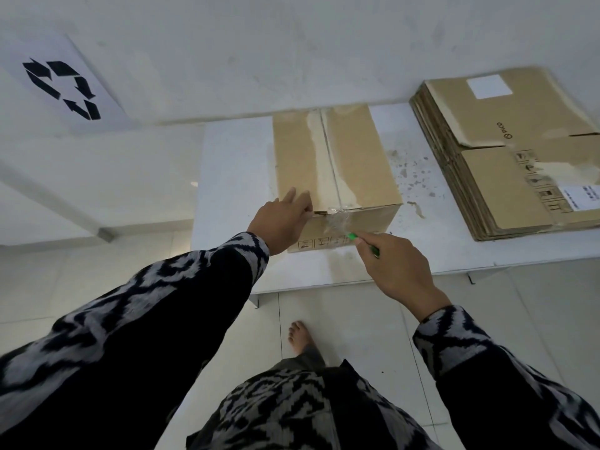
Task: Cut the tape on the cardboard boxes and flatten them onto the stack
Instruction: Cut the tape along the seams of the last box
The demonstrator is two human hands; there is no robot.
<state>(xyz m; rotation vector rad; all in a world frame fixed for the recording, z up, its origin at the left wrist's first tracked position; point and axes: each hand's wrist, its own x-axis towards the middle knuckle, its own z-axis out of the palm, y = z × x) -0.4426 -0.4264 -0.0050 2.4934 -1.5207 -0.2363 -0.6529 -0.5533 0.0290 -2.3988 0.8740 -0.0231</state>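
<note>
A closed brown cardboard box [357, 164] stands on the white table [233, 177], with clear tape [337, 219] wrinkled over its near top edge. My left hand [282, 219] rests on the box's near left corner, fingers extended over the top flap. My right hand [396, 271] grips a green cutter [352, 237], whose tip sits against the box's front face just below the tape. A stack of flattened cardboard boxes [506, 164] lies on the table to the right.
The white wall [292, 53] runs right behind the table. A paper sheet with a recycling symbol [61, 89] hangs on it at the left. My bare foot [300, 336] stands on the tiled floor below the table's front edge.
</note>
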